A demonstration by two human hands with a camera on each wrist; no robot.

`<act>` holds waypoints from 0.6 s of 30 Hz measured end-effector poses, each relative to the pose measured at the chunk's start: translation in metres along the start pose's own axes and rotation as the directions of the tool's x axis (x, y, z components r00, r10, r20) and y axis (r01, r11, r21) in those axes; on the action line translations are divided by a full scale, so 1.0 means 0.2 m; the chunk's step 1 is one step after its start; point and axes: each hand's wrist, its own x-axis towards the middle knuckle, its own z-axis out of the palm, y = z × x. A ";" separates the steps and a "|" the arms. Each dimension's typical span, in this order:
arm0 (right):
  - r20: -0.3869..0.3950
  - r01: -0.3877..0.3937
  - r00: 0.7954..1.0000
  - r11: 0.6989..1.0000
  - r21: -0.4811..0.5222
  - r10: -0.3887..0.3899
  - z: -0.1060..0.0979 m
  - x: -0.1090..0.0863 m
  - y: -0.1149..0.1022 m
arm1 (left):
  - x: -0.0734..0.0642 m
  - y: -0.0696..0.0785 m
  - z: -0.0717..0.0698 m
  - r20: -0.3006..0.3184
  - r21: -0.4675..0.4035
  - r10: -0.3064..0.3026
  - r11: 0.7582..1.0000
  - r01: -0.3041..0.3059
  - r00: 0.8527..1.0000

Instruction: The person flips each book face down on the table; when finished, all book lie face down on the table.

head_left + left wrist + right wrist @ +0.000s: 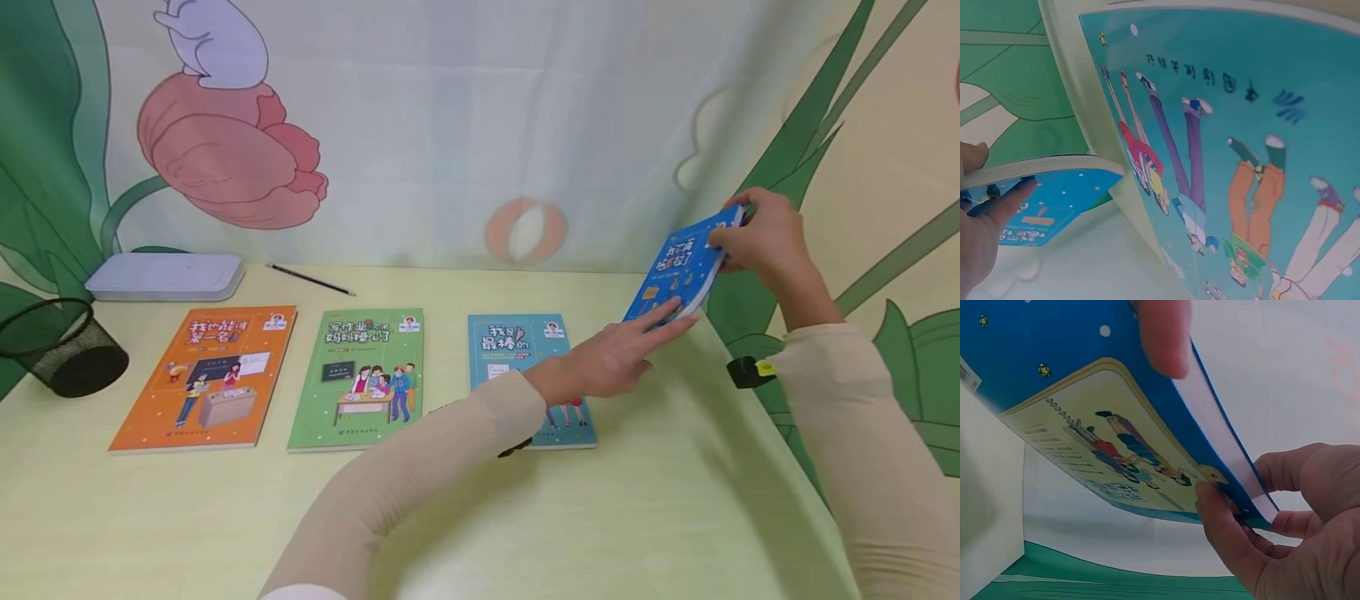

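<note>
A blue book (678, 262), closed and tilted, is held above the table's right back corner. At its upper right corner my right hand (768, 237) grips it, thumb on the front cover and fingers behind. My left hand (611, 358) holds the lower end; one finger lies on the front cover and another is on the opposite side. The right wrist view shows the book's back cover (1110, 437) with a pale illustrated panel, and the right-hand fingers (1229, 531) around a corner. Under my left forearm lies a teal book (517, 333), partly hidden.
A green book (360, 375) and an orange book (210, 375) lie flat to the left. Behind them are a pencil (311, 279) and a pale case (165, 277). A black mesh holder (63, 346) stands at far left. Printed curtains border the pale table (637, 517).
</note>
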 end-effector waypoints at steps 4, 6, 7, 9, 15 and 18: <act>-0.003 0.011 1.000 0.999 -0.037 -0.011 0.01 -0.01 -0.01 | -0.01 -0.01 -0.01 -0.009 -0.010 -0.010 1.000 0.010 1.000; -0.002 0.013 1.000 0.999 -0.048 -0.014 0.02 -0.01 -0.01 | -0.01 -0.01 -0.01 -0.023 -0.025 -0.015 1.000 0.015 1.000; -0.002 0.015 1.000 0.999 -0.052 -0.016 0.02 -0.01 -0.02 | -0.01 -0.01 -0.01 -0.032 -0.035 -0.020 0.999 0.019 0.999; -0.006 0.020 1.000 0.998 -0.057 -0.020 0.02 -0.01 -0.02 | -0.02 -0.02 -0.02 -0.060 -0.048 -0.025 0.999 0.022 0.998; -0.022 0.049 0.999 0.998 -0.035 -0.050 0.02 0.01 -0.02 | -0.03 -0.04 -0.02 -0.139 -0.088 -0.023 0.996 0.011 0.990; -0.021 0.068 0.997 0.998 -0.009 -0.068 0.02 0.01 -0.02 | -0.04 -0.05 -0.02 -0.185 -0.122 -0.010 0.993 -0.012 0.983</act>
